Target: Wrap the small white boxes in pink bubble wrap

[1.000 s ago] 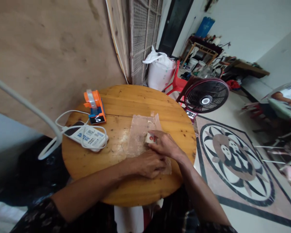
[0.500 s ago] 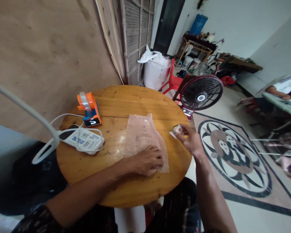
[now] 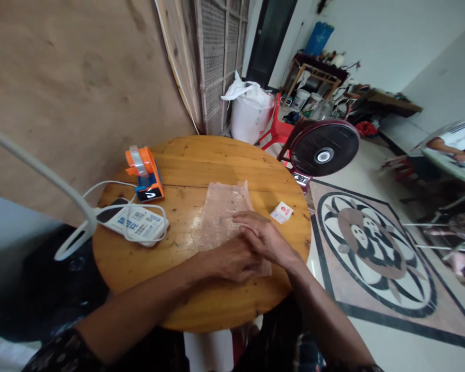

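Observation:
A pinkish, see-through bubble wrap bag lies flat on the round wooden table. My left hand rests on its near part with curled fingers closed on the wrap; some of them are covered by my other hand. Stretched over the bag's middle, my right hand has its fingers out and holds nothing. Its thumb side touches or overlaps the left hand. To the right of the bag, a small white box with a red mark stands on the table, apart from both hands.
An orange and blue tape dispenser stands at the table's left. Near it lies a white power strip with looped cable. A fan is beyond the right edge, by a red chair and a white sack. Another person's arm shows far right.
My right hand has let go of the small box, leaving it on the table, and moved left onto the bubble wrap bag beside my left hand. The left hand has barely moved.

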The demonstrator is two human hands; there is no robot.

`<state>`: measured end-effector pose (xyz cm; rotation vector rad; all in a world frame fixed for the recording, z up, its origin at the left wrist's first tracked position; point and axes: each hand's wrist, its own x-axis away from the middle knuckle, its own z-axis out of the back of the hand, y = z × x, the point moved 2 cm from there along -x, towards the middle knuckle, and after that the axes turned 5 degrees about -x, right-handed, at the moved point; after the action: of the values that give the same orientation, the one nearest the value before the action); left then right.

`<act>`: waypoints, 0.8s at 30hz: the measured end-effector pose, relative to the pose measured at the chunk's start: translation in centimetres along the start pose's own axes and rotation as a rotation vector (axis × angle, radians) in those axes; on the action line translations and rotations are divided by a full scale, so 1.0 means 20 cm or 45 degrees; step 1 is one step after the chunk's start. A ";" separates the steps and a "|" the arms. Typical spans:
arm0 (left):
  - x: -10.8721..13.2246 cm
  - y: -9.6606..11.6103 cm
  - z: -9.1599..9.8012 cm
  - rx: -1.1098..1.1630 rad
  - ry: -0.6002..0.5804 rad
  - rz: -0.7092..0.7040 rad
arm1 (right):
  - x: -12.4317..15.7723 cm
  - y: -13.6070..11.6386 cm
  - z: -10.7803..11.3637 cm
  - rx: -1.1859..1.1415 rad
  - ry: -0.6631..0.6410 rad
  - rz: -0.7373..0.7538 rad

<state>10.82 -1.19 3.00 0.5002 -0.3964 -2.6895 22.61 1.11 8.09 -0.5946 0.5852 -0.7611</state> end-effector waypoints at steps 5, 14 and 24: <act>0.00 0.00 0.02 -0.006 -0.019 -0.116 | -0.05 0.17 -0.04 0.311 -0.047 -0.190; -0.01 -0.02 0.07 0.043 0.093 -0.030 | 0.07 0.32 -0.06 0.408 0.057 -0.135; 0.07 -0.24 0.16 -0.227 0.179 0.589 | 0.07 0.34 -0.10 0.422 0.126 -0.159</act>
<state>6.82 3.14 3.85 0.4737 -0.1986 -2.2036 25.19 3.45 1.66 -0.2902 0.5018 -0.9858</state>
